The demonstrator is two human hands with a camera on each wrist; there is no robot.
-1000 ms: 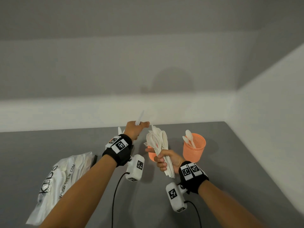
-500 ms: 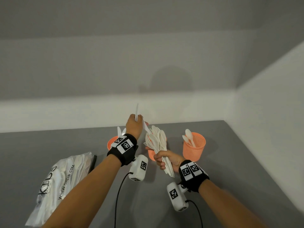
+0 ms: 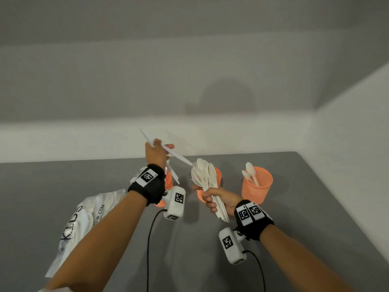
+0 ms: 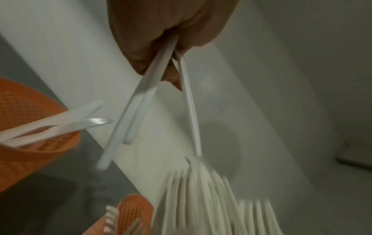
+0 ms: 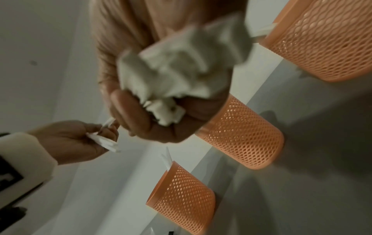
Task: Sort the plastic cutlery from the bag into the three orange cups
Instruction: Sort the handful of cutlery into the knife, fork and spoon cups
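My left hand (image 3: 161, 148) pinches a few thin white cutlery pieces (image 3: 179, 158); the longest slants down to the right and its tip meets the top of the bundle. In the left wrist view these pieces (image 4: 141, 98) hang from the left hand (image 4: 171, 50). My right hand (image 3: 209, 199) grips a bundle of white forks and spoons (image 3: 203, 175) upright, in front of the middle orange cup (image 3: 217, 175). The left orange cup (image 3: 168, 183) is mostly hidden behind my left wrist. The right orange cup (image 3: 257, 186) holds spoons. The right wrist view shows my right hand (image 5: 145, 114) round the bundle's handle ends (image 5: 177, 63).
The plastic bag (image 3: 84, 218), with cutlery inside, lies on the grey table (image 3: 294, 207) at the left. A white wall rises close on the right, and a white ledge runs behind the cups. Cables trail from both wrist cameras.
My left hand has moved up and to the left. The white piece it held upright now slants, with its tip toward the bundle. My right hand has hardly moved.
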